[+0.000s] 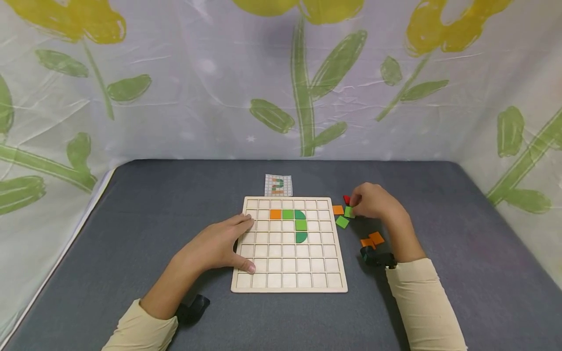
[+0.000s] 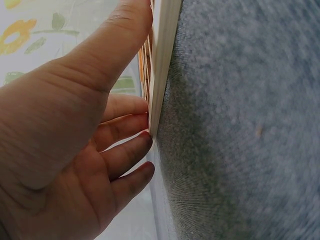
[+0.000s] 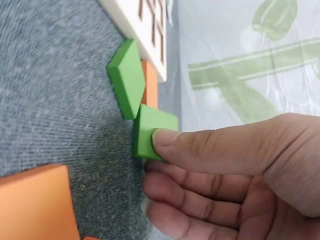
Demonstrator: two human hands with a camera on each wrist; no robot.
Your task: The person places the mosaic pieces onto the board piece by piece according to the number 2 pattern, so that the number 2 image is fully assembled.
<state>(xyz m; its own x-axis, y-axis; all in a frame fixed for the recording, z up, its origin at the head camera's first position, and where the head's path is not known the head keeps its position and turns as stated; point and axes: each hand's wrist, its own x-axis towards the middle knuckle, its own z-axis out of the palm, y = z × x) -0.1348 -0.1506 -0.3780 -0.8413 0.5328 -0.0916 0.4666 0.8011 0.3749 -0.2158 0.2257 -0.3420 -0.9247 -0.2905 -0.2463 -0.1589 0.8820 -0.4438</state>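
Observation:
A pale wooden grid board [image 1: 268, 265] lies flat at the middle of the table. On it sit an orange square [image 1: 275, 214], two light green squares [image 1: 288, 214] and two dark green rounded pieces [image 1: 301, 237], forming a hook shape. My left hand [image 1: 219, 243] rests at the board's left side, thumb over the top face, straight fingers against the edge [image 2: 162, 60]. Right of the board, my right hand [image 1: 373, 201] pinches a light green square tile [image 3: 155, 125], thumb on its face. Another green tile [image 3: 127, 80] and an orange tile [image 3: 150, 92] lie beside it.
A small printed card [image 1: 278, 185] with a coloured pattern lies behind the board. A red piece [image 1: 346, 199] lies by my right fingertips. Orange tiles [image 1: 376, 238] lie nearer me, close to the right wrist's black camera [image 1: 377, 257]. A flower-printed curtain [image 1: 197, 97] hangs behind the table.

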